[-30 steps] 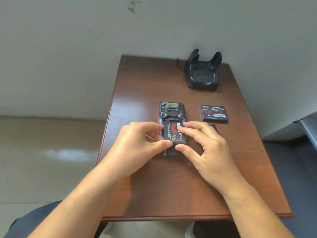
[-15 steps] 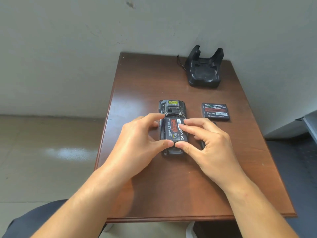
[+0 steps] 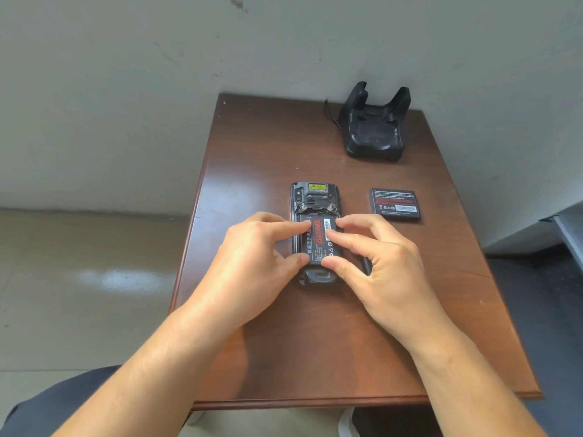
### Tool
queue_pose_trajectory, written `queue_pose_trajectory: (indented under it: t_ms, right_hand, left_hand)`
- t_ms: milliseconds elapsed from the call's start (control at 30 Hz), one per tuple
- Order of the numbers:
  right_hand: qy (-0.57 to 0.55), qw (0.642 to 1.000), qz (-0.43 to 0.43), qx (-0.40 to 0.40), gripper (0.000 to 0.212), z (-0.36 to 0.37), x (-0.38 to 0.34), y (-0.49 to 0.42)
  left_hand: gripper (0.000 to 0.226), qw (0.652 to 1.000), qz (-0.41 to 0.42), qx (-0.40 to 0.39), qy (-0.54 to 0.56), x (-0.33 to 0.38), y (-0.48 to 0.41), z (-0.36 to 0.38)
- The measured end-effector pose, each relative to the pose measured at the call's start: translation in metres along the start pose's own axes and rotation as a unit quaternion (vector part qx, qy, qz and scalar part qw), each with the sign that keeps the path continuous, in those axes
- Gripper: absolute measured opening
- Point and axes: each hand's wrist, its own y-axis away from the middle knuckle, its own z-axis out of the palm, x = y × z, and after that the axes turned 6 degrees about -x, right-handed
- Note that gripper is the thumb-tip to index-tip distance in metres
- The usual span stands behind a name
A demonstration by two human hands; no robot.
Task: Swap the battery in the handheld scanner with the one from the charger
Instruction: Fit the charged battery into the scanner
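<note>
Your scanner (image 3: 315, 197) lies face-down, back open, a black battery (image 3: 320, 244) seated in its bay. Second battery (image 3: 395, 204) lies flat, right of it. Empty black charger (image 3: 373, 129) stands at the far corner.

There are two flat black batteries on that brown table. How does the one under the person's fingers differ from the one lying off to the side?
The flat black battery in the scanner sits lengthwise in the open back of the black handheld scanner, while the loose black battery lies crosswise on the bare brown wooden table. The left hand and right hand both touch the first; nothing touches the second. Both are rectangular with red-printed labels.
</note>
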Motion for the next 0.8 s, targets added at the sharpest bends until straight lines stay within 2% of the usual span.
queue_pose_trajectory:
  t_ms: [233, 400, 500, 633, 800]
  right_hand:
    - [-0.004, 1.0, 0.021, -0.005, 0.04, -0.001, -0.004, -0.004]
    - [0.023, 1.0, 0.002, 0.007, 0.043, -0.014, -0.002, -0.004]
    - [0.067, 0.996, 0.05, 0.023, 0.05, -0.043, 0.009, -0.004]
    - [0.116, 0.98, 0.145, -0.077, 0.057, -0.065, 0.028, 0.001]
    - [0.133, 0.969, 0.154, -0.14, 0.059, -0.065, 0.033, -0.001]
  left_hand:
    - [0.048, 1.0, 0.003, 0.008, -0.023, 0.003, 0.001, 0.002]
    - [0.048, 1.0, 0.005, 0.002, -0.03, 0.006, 0.002, 0.001]
    - [0.047, 0.999, 0.01, 0.0, -0.032, 0.005, 0.0, 0.0]
    - [0.048, 0.999, 0.018, -0.008, -0.03, -0.001, -0.002, 0.001]
    - [0.048, 1.0, 0.02, -0.006, -0.009, -0.006, -0.002, 0.003]
